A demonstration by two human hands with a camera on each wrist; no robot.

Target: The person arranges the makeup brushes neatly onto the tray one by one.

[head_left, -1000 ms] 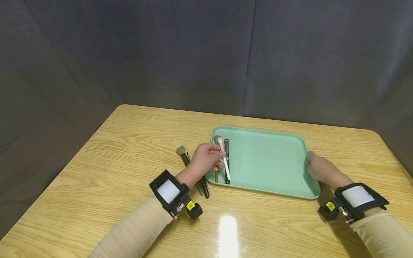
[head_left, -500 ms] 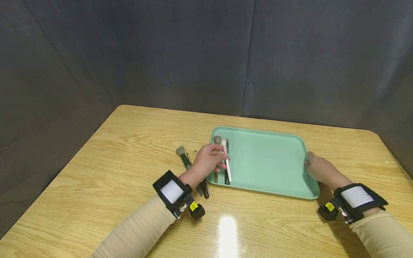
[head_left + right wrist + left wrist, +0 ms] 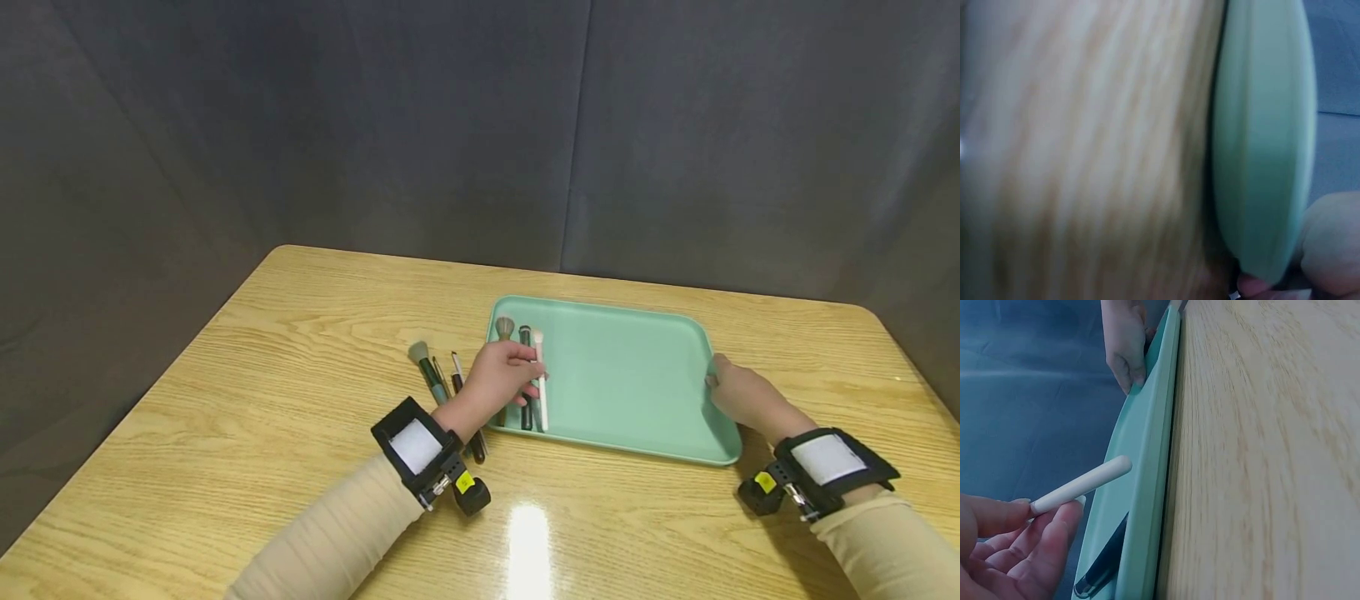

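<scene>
Table [image 3: 300, 400]: light wood, carries everything; dark curtain behind.
Tray [image 3: 630, 383]: mint green, shallow rim, sits right of centre on table, long side running left-right.
Right hand [image 3: 738, 392]: rests at tray's right rim, fingers curled over the edge, grip closed on the rim. Confirmed in left wrist view [image 3: 1125, 344]; right wrist view blurred, shows rim and fingertip only.
Left hand [image 3: 498, 379]: over tray's left end, fingers and thumb pinching the white brush mid-handle; grip clenched on it.
White brush [image 3: 540, 379]: slim white handle, in left hand's grip, low over tray's left end, just beside the two brushes already there. Long axis runs near-far, bristle end away from person, handle butt toward tray's near rim. Left wrist view shows the butt [image 3: 1082, 484] projecting free past the fingertips, abt level w/ the rim; cannot tell if it touches tray floor.
Brushes in tray [image 3: 525, 350]: two, lying parallel at left end, heads pointing away; one fluffy-headed, one dark-handled.
Brushes on table [image 3: 435, 375]: approx three, dark handles, just left of tray, partly hidden by left wrist; heads point away.
Progress (est.): two in tray, third being laid in but not released; table group left to shift. Roughly halfway.
</scene>
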